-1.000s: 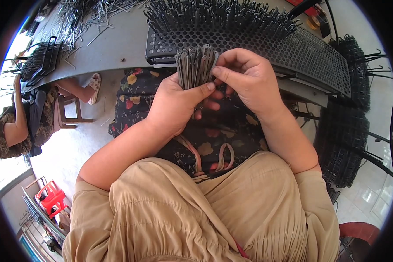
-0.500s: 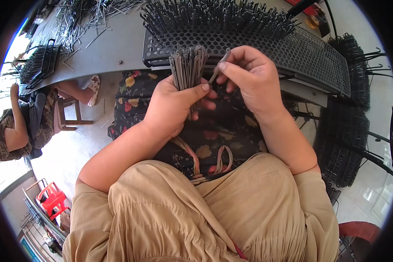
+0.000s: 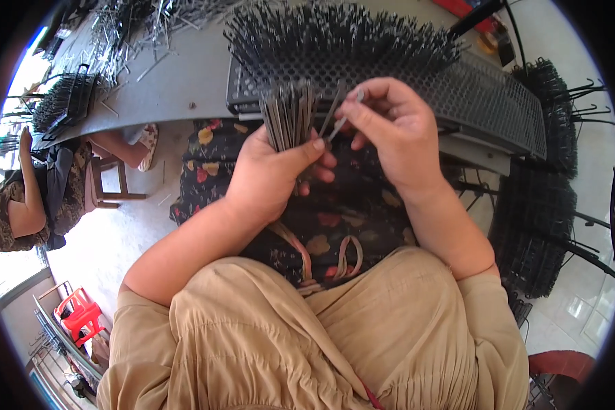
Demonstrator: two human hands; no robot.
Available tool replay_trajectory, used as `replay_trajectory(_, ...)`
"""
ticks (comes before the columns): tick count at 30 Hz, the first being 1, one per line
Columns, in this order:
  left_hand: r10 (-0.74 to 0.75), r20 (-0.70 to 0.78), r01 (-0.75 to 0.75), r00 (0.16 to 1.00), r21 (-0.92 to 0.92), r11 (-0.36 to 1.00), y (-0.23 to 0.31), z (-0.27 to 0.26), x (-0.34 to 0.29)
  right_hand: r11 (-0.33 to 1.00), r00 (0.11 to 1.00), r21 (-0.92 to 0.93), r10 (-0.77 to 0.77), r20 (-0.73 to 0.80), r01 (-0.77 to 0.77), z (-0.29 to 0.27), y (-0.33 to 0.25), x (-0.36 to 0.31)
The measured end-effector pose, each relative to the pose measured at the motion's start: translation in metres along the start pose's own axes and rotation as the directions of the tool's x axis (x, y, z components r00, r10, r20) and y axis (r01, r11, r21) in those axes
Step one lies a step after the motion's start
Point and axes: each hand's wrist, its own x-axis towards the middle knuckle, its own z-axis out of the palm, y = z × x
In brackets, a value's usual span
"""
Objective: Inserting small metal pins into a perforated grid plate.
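My left hand [image 3: 263, 179] is wrapped round an upright bundle of thin grey metal strips [image 3: 288, 116], their tops fanned out above the fist. To its right, my right hand [image 3: 402, 133] pinches a slim metal strip [image 3: 337, 126] between thumb and fingers. The low end of that strip comes close to the left thumb. Another dark strip [image 3: 332, 104] leans out between the bundle and the right fingers; its lower end is hard to make out. Both hands are above my lap, over a dark flowered cloth [image 3: 321, 219].
Just beyond my hands, a black perforated metal rack [image 3: 488, 113] bears a dense row of dark upright strips [image 3: 342, 34]. Loose silvery strips [image 3: 150, 65] litter the grey table [image 3: 184, 82]. Dark racks [image 3: 536, 205] hang on the right. Another person [image 3: 31, 191] sits at the left.
The strip in my right fingers now slants lower and looks lighter. A second dark strip has come to lean away from the bundle. The view has shifted slightly.
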Motion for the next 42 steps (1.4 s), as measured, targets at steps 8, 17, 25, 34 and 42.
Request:
replay_trajectory(8,-0.045,0.012,0.044,0.999,0.086,0.995,0.005,0.003,-0.004,0.997,0.997,-0.055,-0.051,-0.05,0.048,-0.001,-0.006,0.0)
replay_trajectory(17,-0.134,-0.004,0.133,0.991,0.108,0.985,0.006,-0.003,0.0,0.754,0.702,-0.384,-0.647,-0.297,0.533,-0.073,-0.028,0.031)
replay_trajectory(25,-0.155,0.008,0.152,0.988,0.145,0.978,0.004,-0.003,0.001,0.597,0.775,-0.65,-0.632,-0.019,0.471,-0.069,-0.014,0.033)
replay_trajectory(34,-0.177,0.005,0.174,0.984,0.159,0.972,0.001,-0.004,-0.003,0.229,0.615,-0.768,-0.746,0.256,0.598,-0.057,-0.029,0.055)
replay_trajectory(42,-0.147,0.025,0.142,0.989,0.157,0.977,0.006,-0.003,0.005,0.24,0.724,-0.829,-0.641,0.256,0.506,-0.055,-0.038,0.066)
